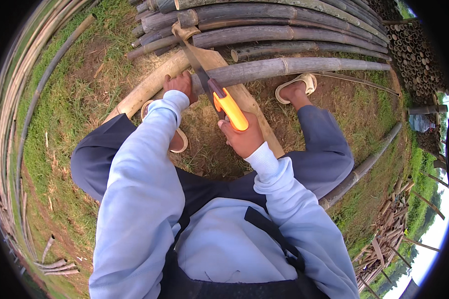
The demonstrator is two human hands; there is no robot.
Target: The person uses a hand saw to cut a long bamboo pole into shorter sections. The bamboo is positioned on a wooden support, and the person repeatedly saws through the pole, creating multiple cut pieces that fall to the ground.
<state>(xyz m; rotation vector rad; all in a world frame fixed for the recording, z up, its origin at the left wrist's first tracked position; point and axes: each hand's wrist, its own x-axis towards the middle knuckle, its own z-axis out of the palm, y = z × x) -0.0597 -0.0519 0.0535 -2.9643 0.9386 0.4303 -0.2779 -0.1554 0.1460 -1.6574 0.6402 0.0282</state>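
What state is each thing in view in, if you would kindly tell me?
Grey bamboo pole: lying across the wooden plank.
Saw: bare blade crossing that pole; cut depth unclear.
Left hand: curled over the same pole, near its left end.
Right hand: closed around the saw's orange handle.
Pale bamboo pole: lying beside the left hand.
Stacked bamboo poles: lying side by side.
Sandals: worn.

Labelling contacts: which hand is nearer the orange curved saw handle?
Right. The right hand grips the orange curved saw handle; the left hand is farther left, across the grey metal blade.
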